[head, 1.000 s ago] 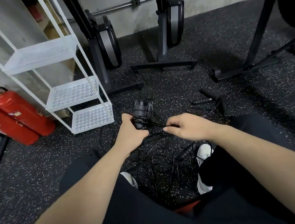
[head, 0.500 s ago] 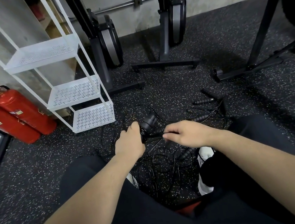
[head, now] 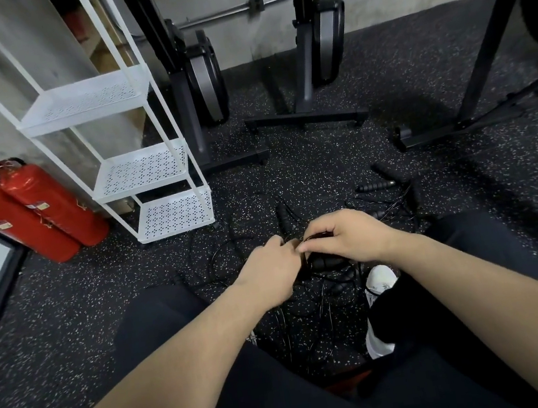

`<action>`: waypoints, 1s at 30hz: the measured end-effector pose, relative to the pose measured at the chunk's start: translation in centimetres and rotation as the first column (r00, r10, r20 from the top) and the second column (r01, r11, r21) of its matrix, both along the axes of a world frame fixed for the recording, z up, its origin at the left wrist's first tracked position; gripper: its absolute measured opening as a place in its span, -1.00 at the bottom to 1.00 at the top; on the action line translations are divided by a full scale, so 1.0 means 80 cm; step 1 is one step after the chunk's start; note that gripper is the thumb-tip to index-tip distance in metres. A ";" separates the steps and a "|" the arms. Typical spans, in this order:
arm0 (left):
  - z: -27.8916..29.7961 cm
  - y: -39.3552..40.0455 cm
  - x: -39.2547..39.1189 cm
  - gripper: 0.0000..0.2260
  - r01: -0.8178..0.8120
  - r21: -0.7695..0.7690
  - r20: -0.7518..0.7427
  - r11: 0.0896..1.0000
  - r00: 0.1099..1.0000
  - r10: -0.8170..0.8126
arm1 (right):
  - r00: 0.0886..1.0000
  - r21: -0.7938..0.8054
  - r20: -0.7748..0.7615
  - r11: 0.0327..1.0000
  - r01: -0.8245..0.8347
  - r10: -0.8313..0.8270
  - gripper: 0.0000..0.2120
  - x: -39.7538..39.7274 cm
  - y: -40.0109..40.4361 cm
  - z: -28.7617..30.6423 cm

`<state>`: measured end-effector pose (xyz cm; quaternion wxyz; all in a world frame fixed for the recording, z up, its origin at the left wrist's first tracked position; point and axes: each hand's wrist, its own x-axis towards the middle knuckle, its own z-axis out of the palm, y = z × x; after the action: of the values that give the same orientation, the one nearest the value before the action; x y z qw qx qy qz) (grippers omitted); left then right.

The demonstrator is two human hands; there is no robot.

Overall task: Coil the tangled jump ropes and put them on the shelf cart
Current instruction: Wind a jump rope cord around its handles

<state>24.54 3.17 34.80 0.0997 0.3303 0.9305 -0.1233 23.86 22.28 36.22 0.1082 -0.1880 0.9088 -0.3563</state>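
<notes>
Nearest me: my two forearms over dark trousers, one white shoe (head: 379,295) showing plainly at right, a sliver of another by my left knee. Both hands meet low over the floor. Left hand (head: 272,272) has fingers curled, gripping a bundle of black cord; right hand (head: 345,239) has thumb and fingers pinching the same bundle, fingertips touching the left hand's. A black handle (head: 326,262) sits just under the right hand; I cannot tell whether a finger touches it.

The jump ropes (head: 309,302) lie in one tangled black heap on the speckled floor (head: 71,335), between my feet and spreading ahead. Exact rope count: cannot tell. Loose handles I can count beyond the hands: about four, one upright-ish by (head: 285,220), three at right near (head: 375,186).

Left ahead: one white shelf cart (head: 152,171), three perforated tiers, near the heap but not touching it as far as I see. Left of it, two red fire extinguishers (head: 36,208) leaning together. Farther back: two black upright machines (head: 314,45) against the wall, one black frame (head: 484,70) at right.
</notes>
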 end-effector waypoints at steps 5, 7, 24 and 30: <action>0.010 -0.004 0.001 -0.47 0.011 0.191 0.038 0.982 0.999 -0.018 | 0.995 -0.293 0.090 0.953 0.071 -0.046 -0.83 -0.006 0.005 0.003; 0.009 -0.006 0.002 -0.48 0.021 0.233 0.078 0.972 0.996 -0.040 | 0.991 -0.328 0.126 0.941 0.082 -0.043 -0.85 -0.010 0.009 0.002; 0.021 0.001 0.013 -0.11 -0.090 0.565 0.220 0.820 0.974 -0.044 | 0.922 -0.470 0.384 0.871 0.145 0.054 -0.69 -0.025 0.043 -0.017; 0.013 -0.003 0.011 -0.18 -0.101 0.671 0.197 0.735 0.979 -0.045 | 0.925 -0.497 0.370 0.860 0.119 0.086 -0.68 -0.020 0.037 -0.015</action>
<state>25.43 2.90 35.86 0.0677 0.3404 0.9013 0.2592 22.28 25.22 35.03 0.2251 -0.1293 0.7450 -0.6145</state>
